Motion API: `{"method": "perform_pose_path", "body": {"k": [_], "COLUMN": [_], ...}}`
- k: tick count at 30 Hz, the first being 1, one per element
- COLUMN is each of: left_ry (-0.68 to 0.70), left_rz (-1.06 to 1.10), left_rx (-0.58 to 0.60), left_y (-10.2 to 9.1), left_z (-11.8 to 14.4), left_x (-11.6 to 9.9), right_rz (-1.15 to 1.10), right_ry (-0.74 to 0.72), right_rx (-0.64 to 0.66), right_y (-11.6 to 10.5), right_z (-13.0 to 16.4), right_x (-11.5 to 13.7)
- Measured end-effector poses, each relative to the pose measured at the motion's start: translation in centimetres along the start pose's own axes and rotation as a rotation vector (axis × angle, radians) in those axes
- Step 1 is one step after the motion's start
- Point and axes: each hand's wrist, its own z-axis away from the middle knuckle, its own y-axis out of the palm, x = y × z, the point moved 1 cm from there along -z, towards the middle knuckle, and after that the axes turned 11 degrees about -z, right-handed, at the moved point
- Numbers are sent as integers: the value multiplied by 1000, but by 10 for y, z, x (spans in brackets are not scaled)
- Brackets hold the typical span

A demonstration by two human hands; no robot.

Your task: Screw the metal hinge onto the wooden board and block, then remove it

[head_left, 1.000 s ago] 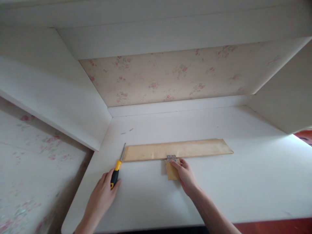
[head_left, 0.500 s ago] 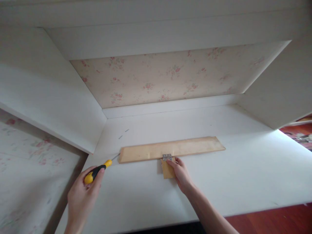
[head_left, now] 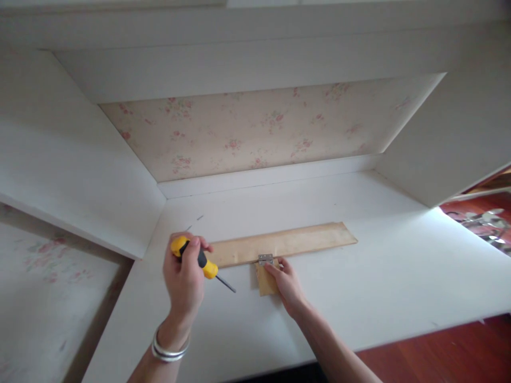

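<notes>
Two hands are working mid-desk (head_left: 359,298): the left hand (head_left: 184,276) is gripping a screwdriver (head_left: 198,258), tip angling toward the hinge (head_left: 265,259); right hand (head_left: 286,283) fingers are pressing the block (head_left: 265,281) against the strip (head_left: 285,243).

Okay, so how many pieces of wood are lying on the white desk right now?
2: a long wooden strip lying across the desk, and a small wooden block against its near edge, under the right hand.

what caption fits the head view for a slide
Left hand grips a yellow screwdriver; right hand steadies a hinged wood block.
</notes>
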Motion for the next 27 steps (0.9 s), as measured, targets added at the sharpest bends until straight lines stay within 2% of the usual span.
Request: {"method": "perform_pose_path", "body": {"k": [3, 5, 8, 13, 18, 22, 27], "left_ry": [-220, -266, -253, -177, -111, -87, -85], "left_rz": [258, 320, 374, 430, 371, 325, 310], "left_rx": [135, 177, 201, 172, 221, 283, 304], "left_y": [32, 48, 65, 86, 104, 116, 124], "left_z": [4, 7, 10, 11, 14, 18, 19], "left_x": [1, 2, 2, -4, -5, -3, -3], "right_rz": [-19, -38, -62, -141, -186, -201, -214], "right_ry": [-24, -34, -34, -3, 9, 4, 2], "right_rx": [63, 89, 110, 234, 293, 299, 320], "right_y": [-2, -3, -5, -8, -11, -12, -13], "right_z": [1, 2, 4, 10, 10, 7, 6], "right_x": [-1, -2, -1, 5, 5, 3, 3]}}
